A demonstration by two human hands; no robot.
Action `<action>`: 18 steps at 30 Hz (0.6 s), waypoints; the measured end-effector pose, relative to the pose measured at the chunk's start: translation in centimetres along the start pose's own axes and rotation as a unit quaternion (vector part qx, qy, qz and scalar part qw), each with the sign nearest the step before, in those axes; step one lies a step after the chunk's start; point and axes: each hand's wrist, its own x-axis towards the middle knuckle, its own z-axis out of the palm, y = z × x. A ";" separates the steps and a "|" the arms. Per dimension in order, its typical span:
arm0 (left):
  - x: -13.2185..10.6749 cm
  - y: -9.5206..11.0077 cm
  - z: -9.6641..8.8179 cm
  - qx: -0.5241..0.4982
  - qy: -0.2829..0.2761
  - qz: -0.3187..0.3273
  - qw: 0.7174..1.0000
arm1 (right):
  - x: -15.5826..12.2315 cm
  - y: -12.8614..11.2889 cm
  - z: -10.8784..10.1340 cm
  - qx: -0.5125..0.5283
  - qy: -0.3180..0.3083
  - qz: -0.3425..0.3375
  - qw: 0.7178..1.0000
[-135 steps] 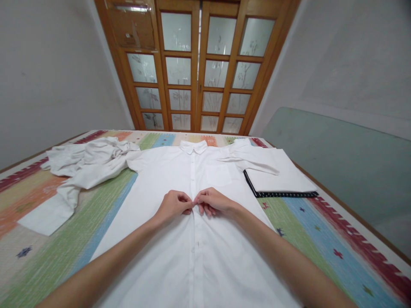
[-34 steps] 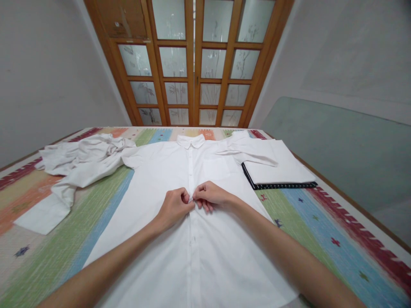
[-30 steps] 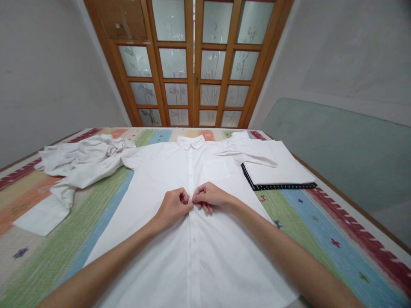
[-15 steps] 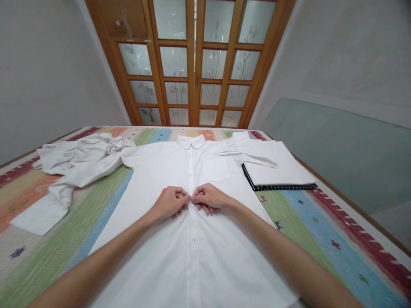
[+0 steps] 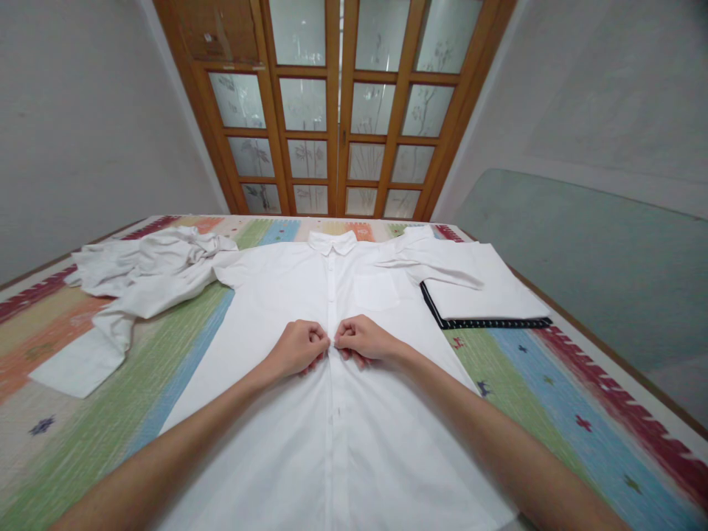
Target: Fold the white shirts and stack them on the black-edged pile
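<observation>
A white collared shirt [image 5: 265,287] lies front up on a striped, patterned cloth, its collar at the far side and its button placket running down the middle. My left hand [image 5: 303,346] pinches the placket from the left, thumb and forefinger together. Right opposite, my right hand [image 5: 362,341] pinches the same spot, with the fingertips of both hands nearly touching. The button or buttonhole between them is hidden by the fingers. Above the hands the placket looks closed; below them a buttonhole shows on its strip.
A crumpled white garment [image 5: 149,265] lies at the left, joining the shirt's left sleeve area. Under the right sleeve sits a folded white cloth [image 5: 498,295] on a black, white-dotted one [image 5: 498,324]. Wooden glazed doors [image 5: 343,110] stand beyond the patterned cloth [image 5: 182,361].
Both hands stay pinched at the same place on the placket, with only slight finger movement. The whole view has shifted a little, so things appear slightly further right.
</observation>
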 end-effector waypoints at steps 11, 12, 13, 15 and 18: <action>0.0 -0.4 -0.5 0.033 0.013 0.089 0.995 | -0.8 0.0 0.6 -0.084 0.087 -0.057 0.991; 0.0 -0.5 -0.6 0.032 0.007 0.088 0.996 | -0.9 0.0 0.7 -0.117 0.092 -0.071 0.986; 0.0 -0.6 -0.6 0.032 0.000 0.089 0.996 | -1.0 -0.1 0.9 -0.154 0.100 -0.083 0.979; 0.0 -0.8 -0.7 0.031 -0.009 0.096 0.995 | -1.4 -0.2 1.3 -0.233 0.126 -0.099 0.959; -0.4 -1.0 -0.7 0.044 -0.003 0.124 0.991 | -1.9 -0.5 2.1 -0.349 0.161 -0.084 0.919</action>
